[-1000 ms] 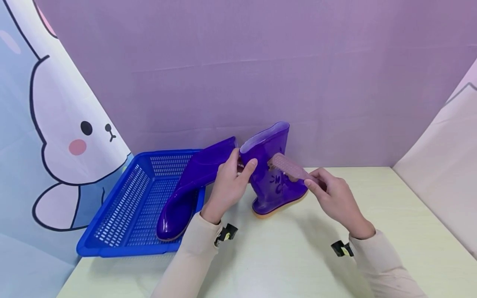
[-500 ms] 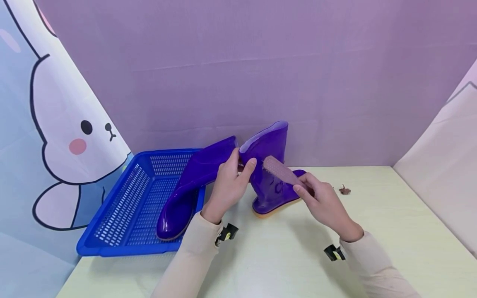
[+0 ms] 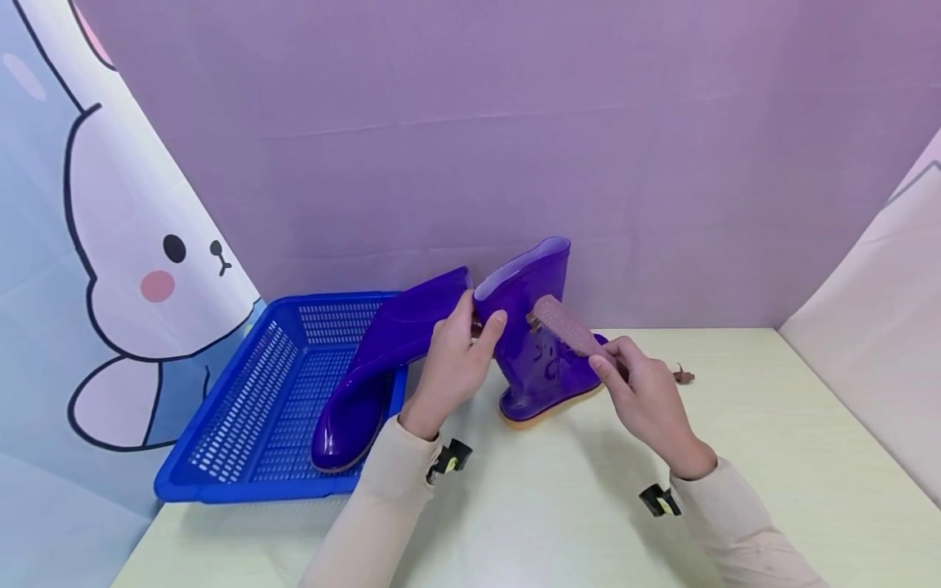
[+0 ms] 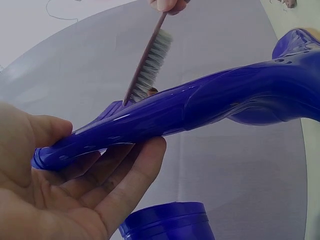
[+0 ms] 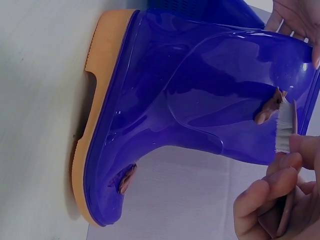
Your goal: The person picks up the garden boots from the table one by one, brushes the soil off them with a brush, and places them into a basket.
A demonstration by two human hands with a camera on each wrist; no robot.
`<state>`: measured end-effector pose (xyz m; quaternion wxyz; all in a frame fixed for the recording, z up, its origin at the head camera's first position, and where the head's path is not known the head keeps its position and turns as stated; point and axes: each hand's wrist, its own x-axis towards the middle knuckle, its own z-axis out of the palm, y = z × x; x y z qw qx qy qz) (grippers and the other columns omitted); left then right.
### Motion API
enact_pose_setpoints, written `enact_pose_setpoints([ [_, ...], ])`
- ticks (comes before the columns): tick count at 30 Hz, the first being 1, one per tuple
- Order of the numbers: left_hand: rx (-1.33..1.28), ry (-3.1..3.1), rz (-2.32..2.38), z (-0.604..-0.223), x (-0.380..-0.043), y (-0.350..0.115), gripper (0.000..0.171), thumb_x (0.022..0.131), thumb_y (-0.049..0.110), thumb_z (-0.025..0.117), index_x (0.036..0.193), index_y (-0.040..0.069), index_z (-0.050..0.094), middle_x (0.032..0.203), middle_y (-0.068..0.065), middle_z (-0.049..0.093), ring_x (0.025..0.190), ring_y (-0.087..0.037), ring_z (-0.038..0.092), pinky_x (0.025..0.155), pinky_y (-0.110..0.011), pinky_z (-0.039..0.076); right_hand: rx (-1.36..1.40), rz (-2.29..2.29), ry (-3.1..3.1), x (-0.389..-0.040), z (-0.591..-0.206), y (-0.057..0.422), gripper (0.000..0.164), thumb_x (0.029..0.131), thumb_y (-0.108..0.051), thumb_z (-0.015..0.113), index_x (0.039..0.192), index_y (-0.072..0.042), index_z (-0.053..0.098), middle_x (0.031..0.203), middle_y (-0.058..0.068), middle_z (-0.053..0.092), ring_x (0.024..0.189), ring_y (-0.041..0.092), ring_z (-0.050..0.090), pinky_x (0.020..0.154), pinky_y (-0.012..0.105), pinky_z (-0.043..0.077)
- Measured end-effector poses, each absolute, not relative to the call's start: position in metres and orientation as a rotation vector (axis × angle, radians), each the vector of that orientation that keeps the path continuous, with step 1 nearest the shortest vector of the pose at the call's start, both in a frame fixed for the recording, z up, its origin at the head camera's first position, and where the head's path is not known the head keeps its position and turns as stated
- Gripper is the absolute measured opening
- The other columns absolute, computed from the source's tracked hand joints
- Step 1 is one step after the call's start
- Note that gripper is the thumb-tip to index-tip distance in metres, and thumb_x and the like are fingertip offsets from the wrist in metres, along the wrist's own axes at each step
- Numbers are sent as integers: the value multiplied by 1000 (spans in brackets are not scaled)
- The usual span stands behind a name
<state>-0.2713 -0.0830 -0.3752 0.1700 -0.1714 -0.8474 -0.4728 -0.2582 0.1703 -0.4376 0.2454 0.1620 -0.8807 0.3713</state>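
Note:
A glossy purple rain boot (image 3: 522, 359) with a tan sole stands on the table. My left hand (image 3: 457, 355) grips its shaft near the top rim, thumb on one side and fingers on the other. In my right hand (image 3: 650, 400) is a brush (image 3: 569, 327), held by its handle. The brush's pale bristles (image 5: 285, 125) meet the upper shaft beside a brown, leaf-like scrap (image 5: 269, 107). Another brown scrap (image 5: 128, 179) clings to the boot's toe end. The left wrist view shows the bristles (image 4: 154, 62) partly behind the shaft.
A blue plastic basket (image 3: 283, 487) stands at the left, with a second purple boot (image 3: 390, 335) leaning out over its right side. A small brown scrap (image 3: 684, 376) lies on the pale table (image 3: 529, 506) right of my right hand. A purple cloth backdrop (image 3: 470, 163) hangs behind.
The brush went down and left across the shaft, then back up and slightly right. The right hand shifted left overall, and a brown scrap on the table came into view. My left hand stays put.

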Motion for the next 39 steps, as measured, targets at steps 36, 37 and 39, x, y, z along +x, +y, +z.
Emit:
enact_pose_setpoints([
  [36,-434,-2436,-1339,-377,-274,-85,28,107,31,52,118,5,52,78,-4,51,72,-18,53,63,-29,43,468,1030,-2397,-269,-441,187,11,104,-17,59,99,-8,62,64,-4,46,53,4,38,50,26,33],
  [37,-435,-2436,-1339,-377,-274,-85,29,106,31,52,119,5,52,79,-4,52,72,-18,54,63,-29,44,511,1050,-2398,-269,-442,186,11,105,-17,59,100,-8,62,65,-5,45,53,4,38,50,26,33],
  [39,-439,-2434,-1341,-377,-274,-85,30,106,31,53,121,5,53,80,-6,55,74,-19,55,65,-30,46,602,1081,-2401,-269,-443,184,9,105,-16,57,101,-9,61,65,-6,44,53,3,37,50,25,34],
])
